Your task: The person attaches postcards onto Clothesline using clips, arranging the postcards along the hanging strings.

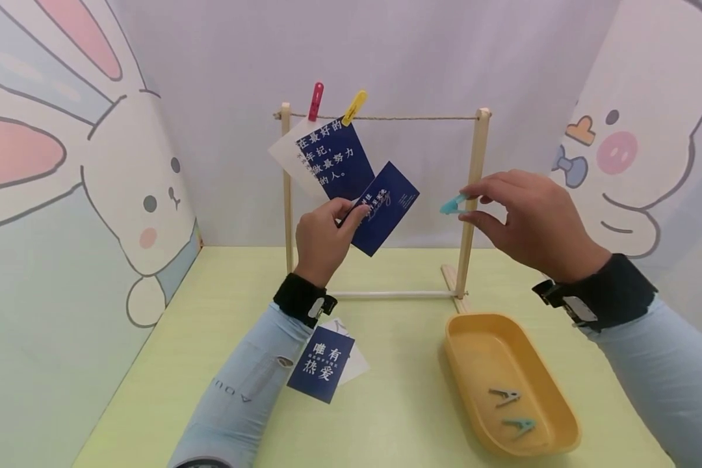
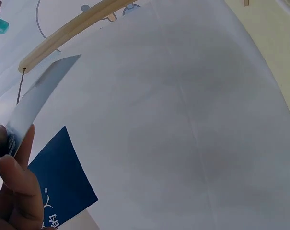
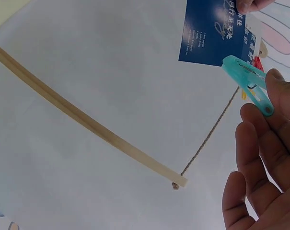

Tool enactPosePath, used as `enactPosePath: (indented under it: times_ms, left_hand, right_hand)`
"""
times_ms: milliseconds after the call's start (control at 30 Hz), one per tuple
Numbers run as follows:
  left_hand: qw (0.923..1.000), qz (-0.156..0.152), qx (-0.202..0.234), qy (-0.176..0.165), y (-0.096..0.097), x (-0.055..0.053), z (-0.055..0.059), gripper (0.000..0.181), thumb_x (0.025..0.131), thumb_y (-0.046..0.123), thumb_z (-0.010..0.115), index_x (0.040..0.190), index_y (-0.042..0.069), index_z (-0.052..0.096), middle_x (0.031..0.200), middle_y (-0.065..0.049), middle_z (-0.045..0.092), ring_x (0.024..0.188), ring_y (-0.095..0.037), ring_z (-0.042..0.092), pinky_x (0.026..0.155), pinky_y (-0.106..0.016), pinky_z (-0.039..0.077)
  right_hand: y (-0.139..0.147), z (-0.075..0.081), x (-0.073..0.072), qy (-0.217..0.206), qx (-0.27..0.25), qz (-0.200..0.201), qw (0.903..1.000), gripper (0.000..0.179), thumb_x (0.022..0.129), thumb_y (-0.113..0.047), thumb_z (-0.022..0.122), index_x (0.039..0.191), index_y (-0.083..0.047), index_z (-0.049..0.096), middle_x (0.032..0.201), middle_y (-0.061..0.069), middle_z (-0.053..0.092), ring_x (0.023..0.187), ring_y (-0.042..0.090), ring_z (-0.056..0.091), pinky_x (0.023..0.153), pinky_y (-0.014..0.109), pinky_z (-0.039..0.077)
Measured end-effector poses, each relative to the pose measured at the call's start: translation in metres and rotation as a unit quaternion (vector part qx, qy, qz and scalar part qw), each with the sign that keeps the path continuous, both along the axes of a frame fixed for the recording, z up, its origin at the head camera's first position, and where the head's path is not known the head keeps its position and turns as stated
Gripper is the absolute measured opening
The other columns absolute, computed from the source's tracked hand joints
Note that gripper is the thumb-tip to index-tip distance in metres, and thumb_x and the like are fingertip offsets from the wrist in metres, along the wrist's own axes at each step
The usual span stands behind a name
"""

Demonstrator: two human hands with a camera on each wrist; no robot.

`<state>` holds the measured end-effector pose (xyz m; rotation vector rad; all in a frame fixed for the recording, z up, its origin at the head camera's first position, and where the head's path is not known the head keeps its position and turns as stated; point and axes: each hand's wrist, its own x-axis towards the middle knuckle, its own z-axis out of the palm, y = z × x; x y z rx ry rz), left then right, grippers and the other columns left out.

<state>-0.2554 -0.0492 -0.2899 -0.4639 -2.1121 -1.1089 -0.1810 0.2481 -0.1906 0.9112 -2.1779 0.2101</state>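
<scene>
My left hand (image 1: 325,237) pinches a dark blue card (image 1: 389,208) with white print, held tilted below the rope (image 1: 421,118). In the left wrist view that card (image 2: 44,91) shows nearly edge-on. To the right, my right hand (image 1: 526,218) pinches a turquoise clothespin (image 1: 453,204) between thumb and fingers; the clothespin (image 3: 245,79) points toward the card in the right wrist view. On the rope hang a white card (image 1: 286,156) under a red clothespin (image 1: 316,101) and a blue printed card (image 1: 342,156) under a yellow clothespin (image 1: 354,107). The held card overlaps the hanging blue one in the head view.
A wooden frame (image 1: 478,149) carries the rope, with a white bar (image 1: 398,295) low down. A yellow basin (image 1: 453,344) at right holds a grey clothespin (image 1: 506,395) and a green clothespin (image 1: 522,425). Another blue card (image 1: 322,383) lies over white paper on the table.
</scene>
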Motion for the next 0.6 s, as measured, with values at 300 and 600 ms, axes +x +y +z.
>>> enactPosePath:
  times_ms: [300,600]
  left_hand:
    - [1.0,0.003,0.005,-0.005,0.0,-0.007,0.009,0.035,0.098,0.045,0.069,0.098,0.011,0.078,0.087,-0.004,0.078,0.074,-0.017,0.072,0.059,-0.031,0.05]
    - [0.9995,0.011,0.01,-0.026,-0.004,-0.015,0.02,0.039,0.098,0.048,0.069,0.102,0.01,0.079,0.088,-0.005,0.078,0.076,-0.017,0.07,0.065,-0.032,0.051]
  right_hand:
    - [-0.004,0.01,-0.002,0.007,0.0,0.01,0.9999,0.039,0.077,-0.008,0.091,0.113,-0.009,0.076,0.097,0.006,0.078,0.088,0.025,0.072,0.071,0.037,0.051]
    - [-0.008,0.015,-0.006,-0.001,0.009,0.001,1.0,0.036,0.08,-0.012,0.09,0.113,-0.009,0.077,0.096,0.006,0.078,0.087,0.026,0.072,0.071,0.041,0.054]
